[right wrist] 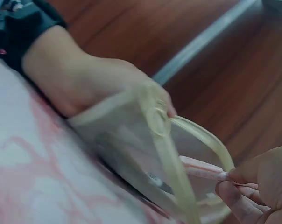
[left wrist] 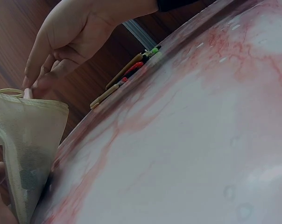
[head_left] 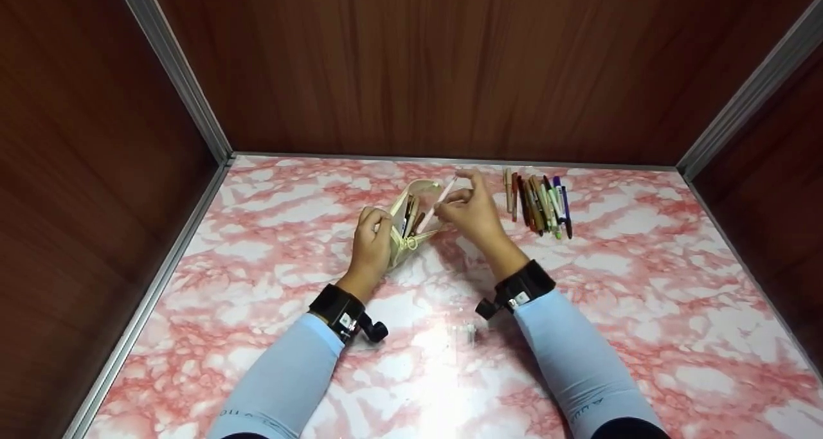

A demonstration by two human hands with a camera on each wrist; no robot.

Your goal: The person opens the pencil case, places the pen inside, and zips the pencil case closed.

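A pale yellow mesh pencil pouch [head_left: 400, 254] stands with its zipped mouth spread, several pens [head_left: 409, 217] inside it. My left hand [head_left: 373, 233] grips the pouch's left side, fingers curled over the rim. With thumb and fingers my right hand [head_left: 470, 211] pinches a light pink pen [head_left: 443, 198], tilted, its lower end inside the pouch mouth. The right wrist view has the pink pen [right wrist: 201, 168] crossing the pouch opening, its end between the fingertips. In the left wrist view the pouch's mesh side [left wrist: 33, 135] hides most of the pen.
A row of several pens and markers [head_left: 540, 201] lies on the table to the right of the pouch, near the back edge. Wooden panels [head_left: 450, 66] with metal edging stand behind and at both sides of the pink marbled table [head_left: 289, 233].
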